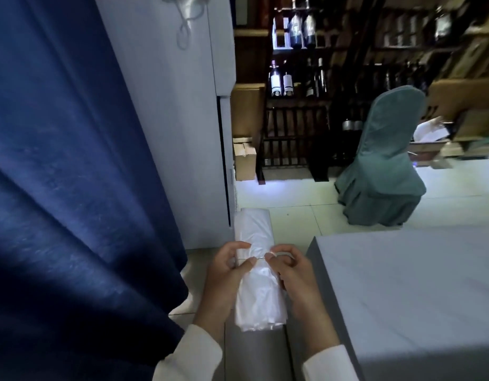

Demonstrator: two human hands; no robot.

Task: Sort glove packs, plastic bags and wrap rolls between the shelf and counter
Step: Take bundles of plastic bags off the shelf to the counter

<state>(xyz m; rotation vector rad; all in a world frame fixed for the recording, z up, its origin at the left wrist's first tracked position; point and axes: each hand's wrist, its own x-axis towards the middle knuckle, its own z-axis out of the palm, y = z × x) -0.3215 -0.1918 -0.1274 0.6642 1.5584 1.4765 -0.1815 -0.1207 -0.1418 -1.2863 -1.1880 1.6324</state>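
A long white bundle of folded plastic bags (255, 292) is held lengthwise in front of me, above the floor. A thin band crosses its middle. My left hand (224, 273) grips the bundle's left side, thumb and forefinger pinching the band. My right hand (291, 273) grips the right side and pinches the band's other end. Both sleeves are white. No glove packs or wrap rolls are in view.
A dark blue curtain (73, 174) fills the left. A white cabinet (177, 105) stands behind it. A grey-covered counter (416, 284) lies at the right. A chair in a green cover (383, 166) and dark shelves of bottles (301, 64) stand beyond on pale tiles.
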